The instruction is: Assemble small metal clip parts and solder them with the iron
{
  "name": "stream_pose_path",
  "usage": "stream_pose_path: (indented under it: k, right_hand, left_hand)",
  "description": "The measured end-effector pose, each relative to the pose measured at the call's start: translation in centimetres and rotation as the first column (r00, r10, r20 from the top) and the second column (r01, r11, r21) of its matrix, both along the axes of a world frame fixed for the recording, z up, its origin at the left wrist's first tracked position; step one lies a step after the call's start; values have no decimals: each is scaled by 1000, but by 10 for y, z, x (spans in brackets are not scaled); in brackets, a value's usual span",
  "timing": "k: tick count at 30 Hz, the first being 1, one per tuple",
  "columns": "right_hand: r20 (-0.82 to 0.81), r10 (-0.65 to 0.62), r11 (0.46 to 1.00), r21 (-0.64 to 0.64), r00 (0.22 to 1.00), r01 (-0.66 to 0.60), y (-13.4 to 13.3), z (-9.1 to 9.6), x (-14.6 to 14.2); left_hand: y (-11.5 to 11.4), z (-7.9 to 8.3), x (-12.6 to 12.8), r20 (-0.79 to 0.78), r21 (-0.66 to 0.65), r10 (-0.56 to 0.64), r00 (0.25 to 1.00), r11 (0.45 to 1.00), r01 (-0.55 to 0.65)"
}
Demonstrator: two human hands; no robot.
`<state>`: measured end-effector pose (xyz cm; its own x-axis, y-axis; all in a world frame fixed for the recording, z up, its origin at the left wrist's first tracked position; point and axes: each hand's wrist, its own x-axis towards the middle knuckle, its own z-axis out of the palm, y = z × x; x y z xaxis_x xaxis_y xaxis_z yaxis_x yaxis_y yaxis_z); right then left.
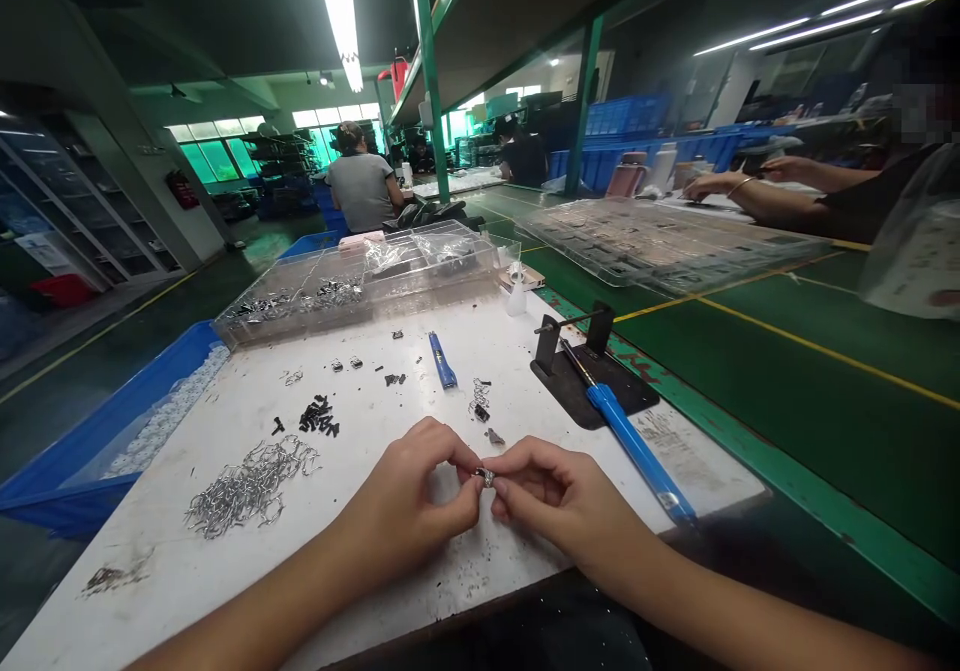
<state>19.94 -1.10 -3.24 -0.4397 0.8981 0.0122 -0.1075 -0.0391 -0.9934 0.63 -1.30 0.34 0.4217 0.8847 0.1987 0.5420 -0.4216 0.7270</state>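
Observation:
Above the front of the white worktable [360, 571], my left hand [424, 491] and my right hand [559, 486] meet with fingertips pinched on one small shiny metal part [486, 477]. Its exact kind is too small to make out, and the fingertips cover some of it. Just beyond my hands lie a small grey piece [494, 437] and a little cluster of wire pieces with a dark part [480, 401]. To the left are a pile of bent metal wires [244, 486] and a heap of small black pieces [319, 415]. A blue tool [442, 361] lies farther back.
A blue-handled pen-like tool [637, 451] leans on a black stand [592, 371] at right. A clear compartment box [360, 291] stands at the back beside a small white bottle [517, 296]. A blue bin [67, 491] is at left. A co-worker's hands [712, 187] are at far right.

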Motion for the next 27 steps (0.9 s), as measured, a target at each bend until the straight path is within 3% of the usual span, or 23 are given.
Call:
stream_pose_path:
  k: [5, 9, 27]
  right_hand:
    - [-6, 22, 1000, 3, 1000, -22, -3, 4, -1]
    - [-56, 50, 998, -28, 997, -51, -2, 6, 1]
    - [-13, 50, 998, 27, 999, -50, -5, 6, 0]
  left_hand:
    - [2, -2, -2, 17, 22, -43, 999, 999, 42]
    - [6, -1, -5, 17, -33, -76, 997, 997, 76]
    - [0, -3, 0, 52, -25, -74, 996, 997, 75]
